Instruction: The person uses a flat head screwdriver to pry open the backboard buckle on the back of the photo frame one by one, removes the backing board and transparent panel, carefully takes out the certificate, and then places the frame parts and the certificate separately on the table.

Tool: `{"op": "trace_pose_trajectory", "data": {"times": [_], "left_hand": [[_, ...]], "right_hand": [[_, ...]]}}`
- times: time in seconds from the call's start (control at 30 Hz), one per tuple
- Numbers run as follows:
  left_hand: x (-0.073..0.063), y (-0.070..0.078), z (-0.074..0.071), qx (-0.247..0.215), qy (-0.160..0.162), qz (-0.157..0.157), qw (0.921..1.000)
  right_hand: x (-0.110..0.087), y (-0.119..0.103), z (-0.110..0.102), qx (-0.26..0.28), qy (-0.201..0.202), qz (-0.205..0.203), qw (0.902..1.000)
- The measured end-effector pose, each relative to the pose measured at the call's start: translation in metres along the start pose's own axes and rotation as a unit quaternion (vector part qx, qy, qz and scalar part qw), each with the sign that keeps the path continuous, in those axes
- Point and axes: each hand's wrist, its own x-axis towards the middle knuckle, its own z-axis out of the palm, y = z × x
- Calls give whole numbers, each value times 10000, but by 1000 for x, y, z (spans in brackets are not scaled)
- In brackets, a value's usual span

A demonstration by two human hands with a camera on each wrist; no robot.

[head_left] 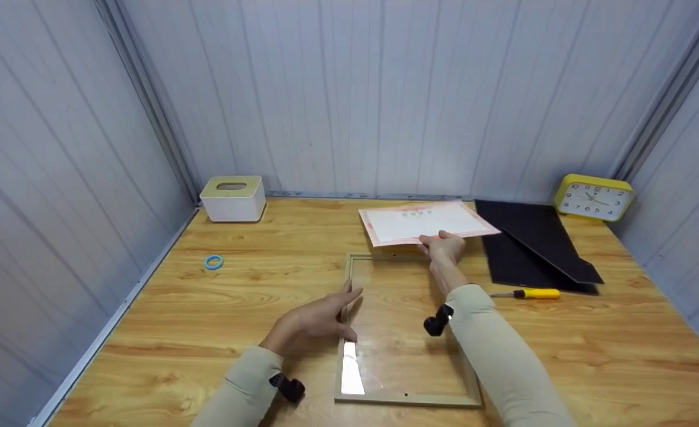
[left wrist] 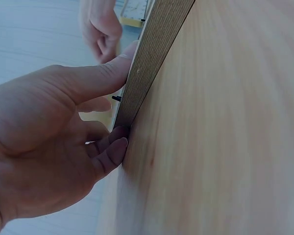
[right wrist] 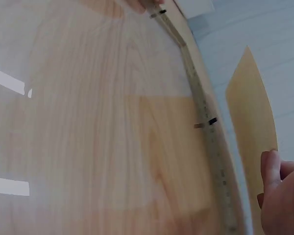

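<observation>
A picture frame with a thin light-brown border and a glass pane lies flat on the wooden table. My left hand is at its left side, thumb and curled fingertips holding the border in the left wrist view. Above the frame's far end, my right hand pinches the near edge of a white certificate sheet with a pink patterned border and a short line of characters. The sheet's plain yellowish back shows in the right wrist view.
Two black boards overlap at the back right, with a yellow-handled screwdriver in front. A yellow clock stands in the right corner. At the left are a tissue box and a blue ring, possibly tape.
</observation>
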Motion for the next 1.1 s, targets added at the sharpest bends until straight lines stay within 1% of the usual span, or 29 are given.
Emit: {"op": "trace_pose_trajectory", "data": {"times": [0.07,0.1,0.17,0.2,0.3,0.37,0.4,0.47,0.53,0.6,0.67,0.77,0.83,0.9,1.0,1.1], "left_hand": [[-1,0,-1,18,7,-5,10000],[-1,0,-1,15,10,-11,10000],[0,1,-1,-48,2,-38,10000],[0,1,0,-13,1,-34,10000],[1,1,-1,169,11,-11,9999],[1,1,-1,252,5,33,9997],[1,1,-1,368,12,82,9993],[1,1,-1,397,20,107,9992],[0,1,-1,395,33,104,9992],[-1,0,-1,369,53,78,9993],[-1,0,-1,279,59,30,9996],[-2,0,-2,151,93,17,9998],[-3,1,-3,150,120,5,9998],[-3,1,-3,149,142,14,9998],[-3,2,-2,149,139,-22,9998],[-2,1,1,95,117,-40,9999]], "right_hand": [[2,4,5,45,111,170,9998],[3,5,8,98,69,254,9996],[3,6,11,134,-142,424,9989],[3,6,13,60,-294,511,9982],[1,5,18,-392,-707,721,9941],[1,5,19,-753,-841,762,9907],[2,5,19,-925,-895,765,9887],[5,6,17,-1209,-968,712,9854],[10,8,15,-1571,-1034,545,9806],[14,9,14,-2047,-1061,376,9723],[18,10,12,-2582,-1067,221,9599],[20,8,12,-3080,-1268,117,9428],[20,7,13,-3230,-1533,104,9338],[21,5,13,-3237,-1840,183,9279],[22,5,12,-3297,-2206,451,9168],[24,7,10,-3327,-2422,769,9082]]}}
